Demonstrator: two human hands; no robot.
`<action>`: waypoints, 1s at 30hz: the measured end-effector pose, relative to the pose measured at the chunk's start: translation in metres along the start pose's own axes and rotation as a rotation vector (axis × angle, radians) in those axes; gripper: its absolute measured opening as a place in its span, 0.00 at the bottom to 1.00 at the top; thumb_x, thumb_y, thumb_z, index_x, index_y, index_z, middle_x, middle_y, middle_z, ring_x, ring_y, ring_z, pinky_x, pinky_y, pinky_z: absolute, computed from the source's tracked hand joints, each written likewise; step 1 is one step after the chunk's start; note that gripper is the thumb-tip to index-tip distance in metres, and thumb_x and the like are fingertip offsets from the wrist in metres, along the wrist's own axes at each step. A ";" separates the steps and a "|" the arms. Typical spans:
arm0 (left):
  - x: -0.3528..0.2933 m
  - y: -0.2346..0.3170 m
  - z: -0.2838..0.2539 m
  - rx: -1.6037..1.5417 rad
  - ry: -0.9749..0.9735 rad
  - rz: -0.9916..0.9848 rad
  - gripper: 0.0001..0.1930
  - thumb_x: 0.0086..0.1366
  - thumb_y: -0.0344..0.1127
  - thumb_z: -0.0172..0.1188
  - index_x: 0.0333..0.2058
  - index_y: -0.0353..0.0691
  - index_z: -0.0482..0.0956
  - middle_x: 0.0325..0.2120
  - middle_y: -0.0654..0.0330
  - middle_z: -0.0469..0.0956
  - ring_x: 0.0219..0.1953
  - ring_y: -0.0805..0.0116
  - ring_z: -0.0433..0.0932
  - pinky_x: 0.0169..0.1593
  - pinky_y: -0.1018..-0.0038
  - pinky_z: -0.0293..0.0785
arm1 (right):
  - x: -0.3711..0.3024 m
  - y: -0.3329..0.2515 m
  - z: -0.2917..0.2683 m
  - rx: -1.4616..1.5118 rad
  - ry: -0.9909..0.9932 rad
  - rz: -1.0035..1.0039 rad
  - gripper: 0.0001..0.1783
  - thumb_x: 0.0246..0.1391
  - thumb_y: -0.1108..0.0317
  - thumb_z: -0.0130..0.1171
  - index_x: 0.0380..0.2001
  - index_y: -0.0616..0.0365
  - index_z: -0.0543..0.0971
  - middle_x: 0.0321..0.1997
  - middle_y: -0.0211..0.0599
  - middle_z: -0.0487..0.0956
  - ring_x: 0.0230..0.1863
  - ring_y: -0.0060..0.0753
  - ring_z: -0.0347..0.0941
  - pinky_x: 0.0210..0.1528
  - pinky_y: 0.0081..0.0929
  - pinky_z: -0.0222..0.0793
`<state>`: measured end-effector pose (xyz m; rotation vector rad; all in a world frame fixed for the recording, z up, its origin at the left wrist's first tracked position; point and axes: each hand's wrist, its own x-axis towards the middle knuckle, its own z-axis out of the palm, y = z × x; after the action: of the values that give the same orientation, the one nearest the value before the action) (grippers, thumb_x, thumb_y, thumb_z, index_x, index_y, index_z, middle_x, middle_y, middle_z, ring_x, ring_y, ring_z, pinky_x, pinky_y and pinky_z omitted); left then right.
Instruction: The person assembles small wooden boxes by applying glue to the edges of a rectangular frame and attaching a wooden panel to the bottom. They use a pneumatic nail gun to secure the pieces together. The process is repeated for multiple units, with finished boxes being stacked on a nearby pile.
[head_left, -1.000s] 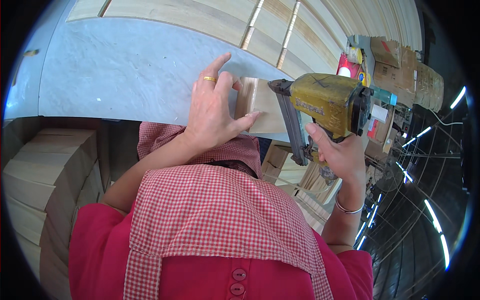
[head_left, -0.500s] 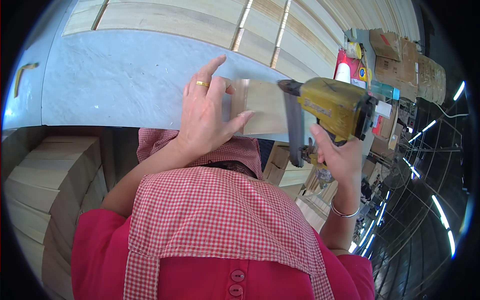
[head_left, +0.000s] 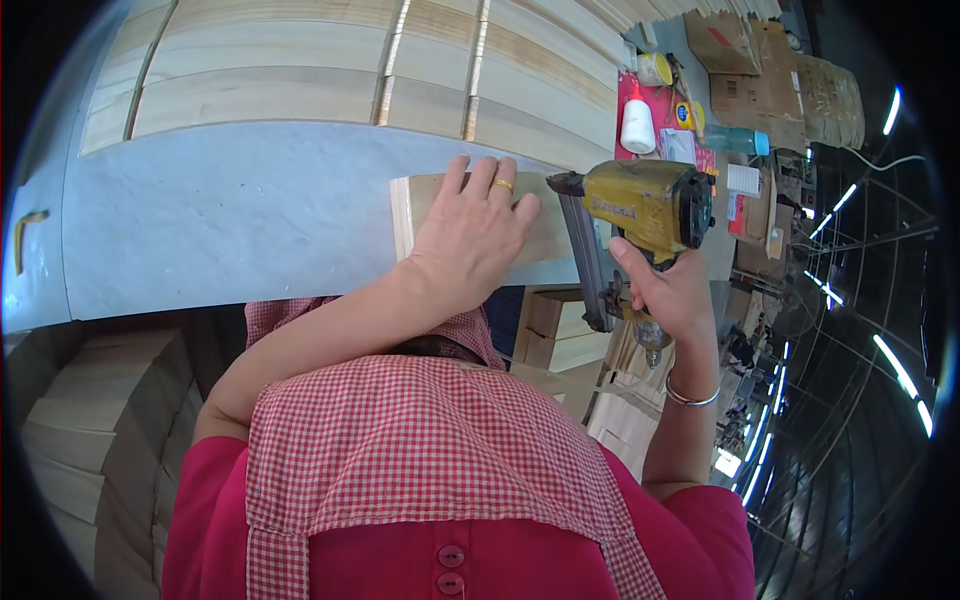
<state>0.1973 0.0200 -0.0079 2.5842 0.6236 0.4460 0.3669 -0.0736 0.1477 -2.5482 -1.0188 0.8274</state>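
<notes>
My left hand (head_left: 468,238), with a gold ring on one finger, lies across a flat wooden piece (head_left: 547,232), its fingers stretched toward the far edge. The piece has a paler edge at its left end and rests on the blue-grey tabletop (head_left: 230,220). In my right hand (head_left: 676,296) is a yellow and black nail gun (head_left: 635,208), gripped by the handle. The gun's nose is at the right part of the wooden piece, near its far edge; whether it touches cannot be made out.
Stacked pale boards (head_left: 270,75) line the far side of the table. A white bottle (head_left: 637,125), a yellow-labelled tub (head_left: 655,70) and a teal bottle (head_left: 735,140) stand at the far right, with cardboard boxes (head_left: 755,90) behind. More wooden pieces (head_left: 90,430) are stacked below left.
My left hand has come down from its raised, spread pose onto the wooden piece, further right along it. The wooden piece reaches further left in view. The nail gun stays in my right hand.
</notes>
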 end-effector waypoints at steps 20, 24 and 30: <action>0.004 -0.001 -0.006 -0.031 -0.075 -0.013 0.33 0.44 0.46 0.77 0.47 0.38 0.75 0.54 0.43 0.71 0.59 0.49 0.67 0.61 0.56 0.63 | 0.030 -0.021 -0.019 -0.185 -0.095 0.003 0.22 0.55 0.53 0.73 0.37 0.62 0.80 0.17 0.26 0.75 0.14 0.16 0.68 0.18 0.20 0.64; 0.003 -0.001 -0.007 -0.039 -0.072 -0.002 0.34 0.43 0.46 0.77 0.47 0.38 0.75 0.54 0.44 0.71 0.59 0.49 0.67 0.61 0.56 0.63 | 0.031 -0.020 -0.023 -0.245 -0.084 0.004 0.24 0.53 0.55 0.74 0.42 0.64 0.79 0.25 0.28 0.78 0.16 0.18 0.70 0.18 0.22 0.66; -0.001 -0.002 -0.009 -0.076 -0.015 0.019 0.36 0.43 0.48 0.77 0.50 0.39 0.75 0.54 0.44 0.70 0.59 0.47 0.67 0.65 0.54 0.61 | 0.034 0.042 -0.030 -0.040 0.333 -0.053 0.21 0.53 0.56 0.74 0.33 0.65 0.80 0.21 0.28 0.77 0.16 0.18 0.70 0.19 0.22 0.66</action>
<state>0.1925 0.0240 -0.0013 2.5213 0.5663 0.4472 0.4275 -0.0810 0.1400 -2.5636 -0.9958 0.3533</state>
